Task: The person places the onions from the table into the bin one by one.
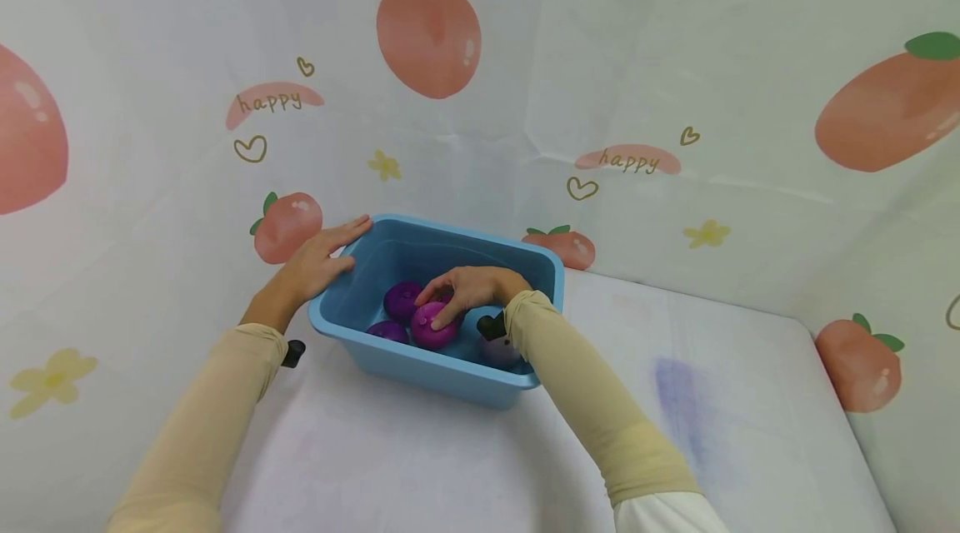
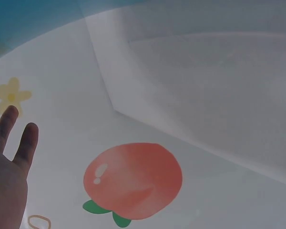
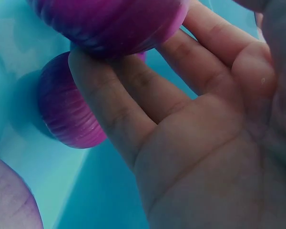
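Note:
A light blue plastic bin [image 1: 442, 383] stands on the table, holding several round purple things. Inside it my right hand [image 1: 480, 287] grips a ridged magenta ball [image 1: 433, 326], thumb on its near side and fingers over the back. From the right wrist view, fingers curve under the gripped ball [image 3: 109, 24]. Beside it lie a darker purple ball [image 1: 402, 300], another purple ball [image 1: 387, 331] by the near wall, and a pale lilac one [image 1: 498, 352] partly under my right wrist. My left hand [image 1: 318, 262] rests on the bin's left rim, fingers stretched out.
Behind the bin rises a white cloth backdrop [image 1: 480, 141] printed with peaches, flowers and the word "happy". White cloth covers the table [image 1: 585, 433], with a bluish-purple stain [image 1: 678, 400] right of the bin.

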A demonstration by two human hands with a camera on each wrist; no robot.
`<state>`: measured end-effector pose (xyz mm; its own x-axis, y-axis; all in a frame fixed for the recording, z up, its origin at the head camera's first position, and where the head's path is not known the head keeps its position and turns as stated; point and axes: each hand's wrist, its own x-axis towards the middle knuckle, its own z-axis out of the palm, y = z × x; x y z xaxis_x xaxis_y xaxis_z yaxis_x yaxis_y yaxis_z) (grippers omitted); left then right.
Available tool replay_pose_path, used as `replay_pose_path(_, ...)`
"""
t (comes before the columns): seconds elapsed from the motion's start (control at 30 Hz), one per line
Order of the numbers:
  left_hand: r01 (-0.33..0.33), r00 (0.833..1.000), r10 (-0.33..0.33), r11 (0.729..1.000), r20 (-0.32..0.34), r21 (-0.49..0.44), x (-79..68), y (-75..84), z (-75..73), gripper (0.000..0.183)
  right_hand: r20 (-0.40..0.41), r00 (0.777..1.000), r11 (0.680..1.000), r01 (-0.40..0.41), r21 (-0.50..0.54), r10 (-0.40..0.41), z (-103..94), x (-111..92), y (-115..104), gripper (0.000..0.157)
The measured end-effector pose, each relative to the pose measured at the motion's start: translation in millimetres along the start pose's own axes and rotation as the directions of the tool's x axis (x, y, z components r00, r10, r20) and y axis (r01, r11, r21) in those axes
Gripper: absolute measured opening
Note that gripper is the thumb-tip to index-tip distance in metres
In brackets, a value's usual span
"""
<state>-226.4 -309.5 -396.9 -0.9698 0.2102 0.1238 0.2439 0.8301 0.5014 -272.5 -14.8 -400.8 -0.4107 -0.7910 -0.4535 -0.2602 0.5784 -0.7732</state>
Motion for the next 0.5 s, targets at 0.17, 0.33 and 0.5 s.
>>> replay_pose_path(0.17,0.007,1.000,-0.007,1.000,0.003,0.001,-0.8,1.1,-0.2,0.063,0.004,1.000,1.000,0.013,-0.003,-0.013,0.6,0.0,-0.9,0.054)
replay_pose_path(0.33,0.010,1.000,-0.010,1.000,0.005,0.004,-0.4,2.2,-0.8,0.062,0.013,1.000,1.000,0.002,0.007,-0.002,0.2,-0.7,-0.2,0.055)
replay_pose_path(0.5,0.009,1.000,-0.009,1.000,0.004,0.000,0.0,2.5,-0.7,0.063,0.023,1.000,0.999,-0.016,0.041,0.015,-0.1,-1.8,-0.7,0.059)
